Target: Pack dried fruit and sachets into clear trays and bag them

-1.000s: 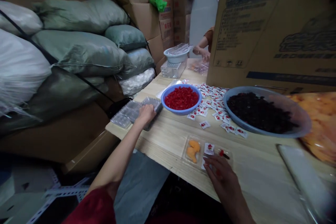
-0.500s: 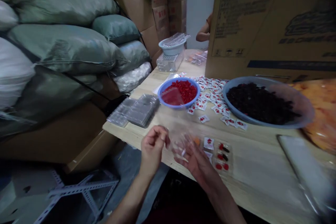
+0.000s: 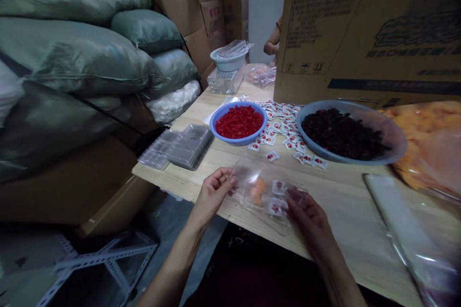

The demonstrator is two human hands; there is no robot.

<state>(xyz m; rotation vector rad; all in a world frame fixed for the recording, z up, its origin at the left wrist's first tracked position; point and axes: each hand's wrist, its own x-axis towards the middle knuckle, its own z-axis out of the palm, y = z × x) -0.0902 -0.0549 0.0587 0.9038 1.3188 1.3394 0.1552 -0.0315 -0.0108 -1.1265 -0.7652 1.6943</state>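
My left hand pinches the edge of a clear plastic bag above the table's front edge. Behind and under the film lies a clear compartment tray, with orange pieces towards its left and two small printed sachets in the middle. My right hand is closed around the tray's right end and hides the compartments there. Whether the tray's left end sits inside the bag or just behind it is hard to tell through the film.
A blue basin of red pieces stands beyond my hands, with loose sachets scattered beside it. Stacked empty trays lie left. A basin of dark pieces, an orange-filled bag, plastic film and a large carton are right.
My right hand has moved right, from the bag onto the tray's right end. The bag now spreads over the tray's left part, still pinched in my left hand. The view has shifted slightly.
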